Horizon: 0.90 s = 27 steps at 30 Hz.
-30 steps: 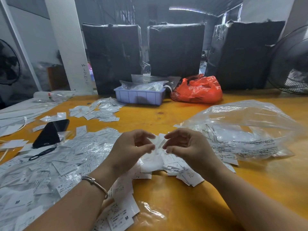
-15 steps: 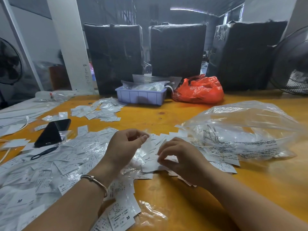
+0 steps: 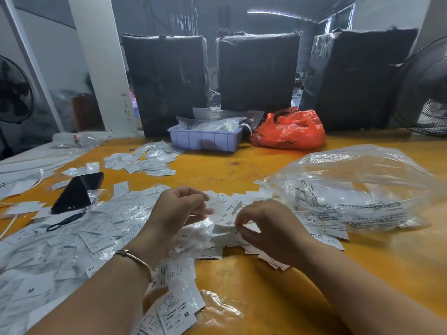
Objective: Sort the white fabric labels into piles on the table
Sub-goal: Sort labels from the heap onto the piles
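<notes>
White fabric labels [image 3: 72, 240] cover much of the orange counter [image 3: 278, 293], most in a loose heap at the left, with a small separate pile [image 3: 142, 160] farther back. Left hand [image 3: 179, 211] pinches a label; right hand [image 3: 271, 228] seems to pinch another from the central heap, though its fingertips are blurred. Sorting looks barely begun: a clear bag [image 3: 358, 189] holds more.

Left hand [image 3: 177, 209] fingertips blurred, can't tell how many labels [image 3: 215, 206] pinched. Fan [image 3: 425, 88] at 3 o'clock cut by edge. Print on bag [image 3: 350, 197] too small to read. Phone [image 3: 77, 192] partly buried.
</notes>
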### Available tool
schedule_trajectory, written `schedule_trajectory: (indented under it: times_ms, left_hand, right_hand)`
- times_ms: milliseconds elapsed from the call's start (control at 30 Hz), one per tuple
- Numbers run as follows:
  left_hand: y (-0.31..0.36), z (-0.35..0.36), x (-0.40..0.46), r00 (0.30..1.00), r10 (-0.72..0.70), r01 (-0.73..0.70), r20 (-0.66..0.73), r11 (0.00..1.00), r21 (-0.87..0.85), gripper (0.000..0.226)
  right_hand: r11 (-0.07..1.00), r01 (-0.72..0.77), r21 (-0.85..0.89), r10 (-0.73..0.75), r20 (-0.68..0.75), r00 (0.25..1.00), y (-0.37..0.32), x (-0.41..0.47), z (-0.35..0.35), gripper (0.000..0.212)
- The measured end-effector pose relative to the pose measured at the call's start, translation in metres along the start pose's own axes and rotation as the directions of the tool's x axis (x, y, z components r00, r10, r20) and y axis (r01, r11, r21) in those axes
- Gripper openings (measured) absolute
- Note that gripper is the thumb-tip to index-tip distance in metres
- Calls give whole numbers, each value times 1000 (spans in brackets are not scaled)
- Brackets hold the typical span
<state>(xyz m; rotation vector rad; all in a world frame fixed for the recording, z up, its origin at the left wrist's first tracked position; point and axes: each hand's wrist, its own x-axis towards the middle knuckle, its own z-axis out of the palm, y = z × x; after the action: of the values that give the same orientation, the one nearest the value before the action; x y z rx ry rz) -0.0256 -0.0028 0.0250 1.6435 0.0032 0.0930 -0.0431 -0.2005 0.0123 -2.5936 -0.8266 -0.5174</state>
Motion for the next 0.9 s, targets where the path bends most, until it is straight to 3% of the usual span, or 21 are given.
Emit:
schedule_trajectory:
  times_ms: [100,200,300,433,533,600,700,800,900]
  left_hand:
    - [0,0,-1,993,115,-113,-37,993,43,8]
    - [2,0,-3,983,176,-169,-55,980,101,15]
    - [1,1,-4,984,166,-161,-64,983,89,21]
    - [2,1,-4,991,135,-135,9,988,76,34]
    - [2,2,-6,992,107,-113,62,990,87,23]
    - [1,4,-6,993,108,-114,55,988,109,10]
    - [0,6,-6,992,125,-129,36,981,143,9]
    - [-2,6,-5,986,164,-166,29,966,200,14]
    - [-6,5,-4,975,221,-221,27,943,249,13]
  right_hand:
    - [989,-105,109,113,-67,991,4,-2,-6,4]
    - [995,-94,44,99,-122,988,7,-2,-8,3]
    - [992,-89,-84,74,-168,983,8,-2,-11,5]
    - [984,-13,-179,-9,-121,993,8,-1,-9,16]
    - [986,-5,-165,-7,-73,997,7,1,-8,20]
    - [996,-53,-71,51,-25,998,7,0,-8,30]
    - [959,-175,223,189,-43,981,7,-1,-11,36]
    - [822,-260,507,333,-57,941,10,0,-16,27]
    - [616,-302,728,414,26,910,12,0,-20,21]
